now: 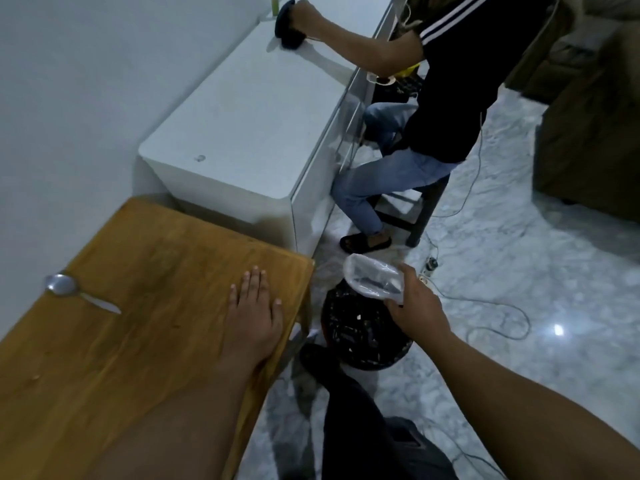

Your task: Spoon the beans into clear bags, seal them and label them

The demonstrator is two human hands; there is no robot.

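Right hand [414,306] grips a clear bag [374,280] out over the black bin [363,336], off the bench [145,341]; left hand [254,306] lies flat and released on the bench, nearer the spoon [74,291] far to its left, handle pointing toward it

Honey-brown table [138,271], silver spoon [62,285], grey-veined white marble floor [519,258].

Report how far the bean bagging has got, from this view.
Done: no sealed or labelled bag shows. In hand: the right hand holds a clear bag with dark contents above a black-lined bin; the left hand lies flat on the wooden table; the spoon lies unused. Left: sealing, labelling.
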